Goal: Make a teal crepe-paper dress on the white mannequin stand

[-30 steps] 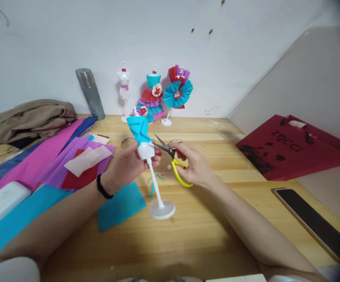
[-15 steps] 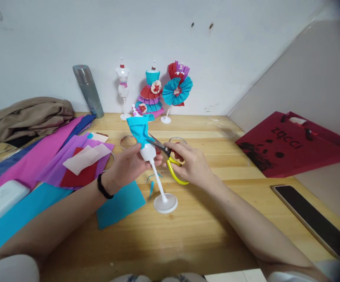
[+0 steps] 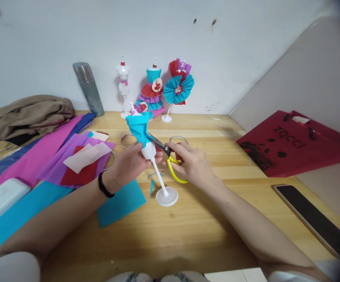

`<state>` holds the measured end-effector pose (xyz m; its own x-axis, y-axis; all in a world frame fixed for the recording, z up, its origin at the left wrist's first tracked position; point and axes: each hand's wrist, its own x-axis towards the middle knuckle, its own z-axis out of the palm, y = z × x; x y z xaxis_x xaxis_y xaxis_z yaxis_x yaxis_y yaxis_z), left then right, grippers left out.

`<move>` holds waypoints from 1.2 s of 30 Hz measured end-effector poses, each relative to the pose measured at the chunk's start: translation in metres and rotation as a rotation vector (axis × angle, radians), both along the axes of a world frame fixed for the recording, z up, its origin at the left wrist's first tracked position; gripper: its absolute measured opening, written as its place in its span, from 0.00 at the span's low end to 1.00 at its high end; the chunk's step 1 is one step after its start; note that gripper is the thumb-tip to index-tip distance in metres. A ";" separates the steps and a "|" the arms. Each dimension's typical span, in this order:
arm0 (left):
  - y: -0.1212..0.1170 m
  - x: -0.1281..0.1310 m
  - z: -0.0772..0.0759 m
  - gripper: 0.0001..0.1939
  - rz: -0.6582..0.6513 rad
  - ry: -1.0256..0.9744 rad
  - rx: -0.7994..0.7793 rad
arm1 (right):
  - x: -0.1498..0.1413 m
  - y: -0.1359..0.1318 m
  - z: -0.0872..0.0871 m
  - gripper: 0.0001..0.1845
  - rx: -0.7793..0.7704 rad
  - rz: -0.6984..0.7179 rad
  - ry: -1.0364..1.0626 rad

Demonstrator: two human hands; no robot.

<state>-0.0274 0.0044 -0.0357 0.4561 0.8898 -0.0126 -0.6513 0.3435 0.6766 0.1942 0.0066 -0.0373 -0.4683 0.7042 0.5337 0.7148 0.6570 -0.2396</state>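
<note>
My left hand (image 3: 128, 163) is closed round the white torso of a small mannequin stand (image 3: 153, 156), which is tilted above the wooden table (image 3: 205, 219). Turquoise crepe paper (image 3: 139, 128) is wrapped round the mannequin's upper part. My right hand (image 3: 191, 163) grips yellow-handled scissors (image 3: 170, 162), whose blades are closed and reach into the lower edge of the turquoise paper. The stand's round base (image 3: 166, 196) hangs just above the table. Thin turquoise offcuts (image 3: 151, 188) lie below it.
Sheets of pink, purple, red, blue and turquoise paper (image 3: 55, 156) cover the left side. Three dressed mannequins (image 3: 155, 92) and a grey flask (image 3: 88, 88) stand by the wall. A brown cloth (image 3: 30, 115) lies far left, a red bag (image 3: 293, 143) and a phone (image 3: 313, 219) on the right.
The scissors moved left and their blades closed into the turquoise paper's edge. The mannequin stand tilted a little and shifted slightly; the view rose a bit.
</note>
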 end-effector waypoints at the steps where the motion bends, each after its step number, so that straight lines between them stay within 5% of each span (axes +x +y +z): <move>1: 0.000 0.000 0.000 0.12 -0.002 -0.005 -0.002 | 0.000 0.000 0.000 0.19 0.004 0.001 -0.001; 18: 0.003 -0.002 -0.005 0.11 -0.041 0.017 0.028 | 0.000 0.001 -0.003 0.17 0.079 -0.040 -0.071; 29: 0.003 -0.004 -0.007 0.18 -0.098 -0.009 0.026 | 0.004 -0.001 0.015 0.15 -0.118 0.044 -0.011; 36: 0.007 -0.008 -0.004 0.18 -0.095 0.007 -0.007 | 0.011 0.000 0.024 0.16 -0.099 0.061 -0.033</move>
<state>-0.0351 0.0110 -0.0400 0.5382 0.8426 -0.0221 -0.6106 0.4078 0.6788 0.2051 0.0066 -0.0133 -0.5280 0.7222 0.4469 0.6827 0.6739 -0.2825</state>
